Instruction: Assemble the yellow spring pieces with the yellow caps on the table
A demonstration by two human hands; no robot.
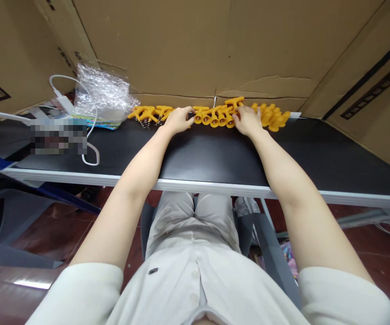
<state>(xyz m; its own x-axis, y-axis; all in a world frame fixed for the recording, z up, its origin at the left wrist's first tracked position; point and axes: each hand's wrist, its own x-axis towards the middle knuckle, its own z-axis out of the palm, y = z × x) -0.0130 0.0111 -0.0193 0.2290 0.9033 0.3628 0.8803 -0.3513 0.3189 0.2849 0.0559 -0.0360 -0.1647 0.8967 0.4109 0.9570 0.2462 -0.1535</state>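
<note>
Yellow T-handled corkscrews with bare metal spirals (146,115) lie in a cluster left of my left hand (179,120). That hand rests at the left end of a middle row of yellow pieces (214,118), thumb and index finger apart. Pieces in this row have T-shaped handles and round open ends facing me. My right hand (250,122) is at the row's right end, its fingers spread against the pieces there. One T-handle (234,102) sticks up above the row beside its fingertips. Yellow tube-like sleeves (273,116) stand grouped just right of that hand.
Clear bubble wrap (102,92) sits on a colourful packet at the left, near a white cable (91,153) and a blurred-out patch. Cardboard walls (195,49) close off the back and sides. The black tabletop (211,158) ends in a metal front edge (215,186).
</note>
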